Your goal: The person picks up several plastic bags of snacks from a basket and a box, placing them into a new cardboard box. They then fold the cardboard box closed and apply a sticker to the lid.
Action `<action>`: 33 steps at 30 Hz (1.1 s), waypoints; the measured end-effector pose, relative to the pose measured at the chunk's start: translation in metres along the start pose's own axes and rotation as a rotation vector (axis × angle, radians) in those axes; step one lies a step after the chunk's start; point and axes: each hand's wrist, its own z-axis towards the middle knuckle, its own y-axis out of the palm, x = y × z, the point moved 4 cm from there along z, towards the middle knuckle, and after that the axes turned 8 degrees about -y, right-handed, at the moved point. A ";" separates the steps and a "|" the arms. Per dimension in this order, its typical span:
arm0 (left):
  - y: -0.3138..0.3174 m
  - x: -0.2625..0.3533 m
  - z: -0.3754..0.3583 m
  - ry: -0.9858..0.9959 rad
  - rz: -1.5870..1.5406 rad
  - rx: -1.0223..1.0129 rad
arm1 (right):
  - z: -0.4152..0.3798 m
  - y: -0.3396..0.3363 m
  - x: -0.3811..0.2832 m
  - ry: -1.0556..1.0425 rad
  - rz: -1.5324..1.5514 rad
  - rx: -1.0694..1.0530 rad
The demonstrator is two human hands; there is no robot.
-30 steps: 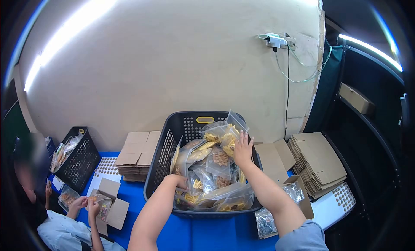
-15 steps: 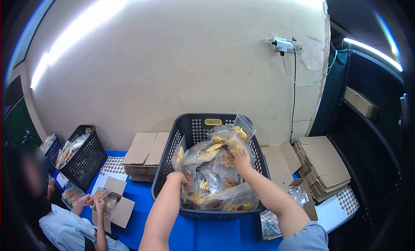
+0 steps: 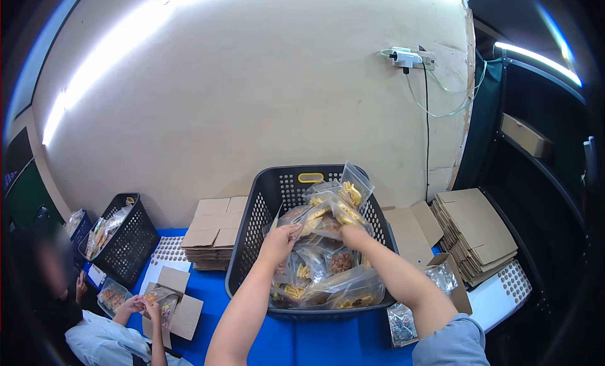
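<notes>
A large black perforated basket (image 3: 252,237) stands in front of me, filled with clear zip bags. Some bags hold yellow tube-shaped pieces (image 3: 351,193), others brown pieces (image 3: 340,261). My left hand (image 3: 279,243) is over the left part of the pile, thumb and fingers closed on the edge of a clear plastic bag. On the right side, my right hand (image 3: 356,237) reaches in among the bags, and its fingers are hidden beneath the plastic.
Flattened cardboard boxes are stacked left (image 3: 214,227) and right (image 3: 476,230) of the basket. An open carton (image 3: 450,281) with clear bags stands by my right arm. At left, a co-worker (image 3: 104,334) handles a bag over an open box (image 3: 186,315), near another black basket (image 3: 129,240).
My left hand has moved up and rightward from the basket's left side toward the middle. My right hand has shifted slightly and its fingers have gone in among the bags.
</notes>
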 end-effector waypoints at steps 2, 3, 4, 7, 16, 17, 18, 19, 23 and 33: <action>-0.006 0.003 0.000 -0.090 0.009 -0.031 | -0.002 -0.031 0.003 -0.003 0.054 0.207; -0.005 -0.003 -0.001 -0.093 0.007 -0.032 | -0.003 -0.044 0.008 0.021 0.147 0.355; -0.004 -0.012 0.000 -0.124 -0.011 -0.035 | -0.004 -0.055 0.013 0.047 0.239 0.504; -0.002 -0.020 0.000 -0.181 0.023 -0.064 | -0.009 -0.071 0.027 0.176 0.532 0.809; 0.010 -0.018 0.001 -0.256 -0.107 -0.327 | -0.013 -0.093 -0.007 0.001 1.308 0.819; 0.008 -0.016 0.001 -0.247 -0.056 -0.308 | -0.015 -0.097 -0.015 -0.036 1.337 0.784; 0.006 -0.011 -0.001 -0.247 -0.055 -0.307 | -0.015 -0.102 -0.023 -0.049 1.363 0.707; 0.004 -0.005 -0.003 -0.252 -0.119 -0.274 | -0.017 -0.107 -0.030 -0.050 1.362 0.704; 0.003 0.008 0.001 -0.221 -0.384 -0.247 | -0.030 -0.140 -0.075 -0.179 1.437 0.604; -0.064 0.145 -0.063 -0.183 -0.909 -0.070 | -0.137 -0.201 -0.126 -0.380 1.429 0.509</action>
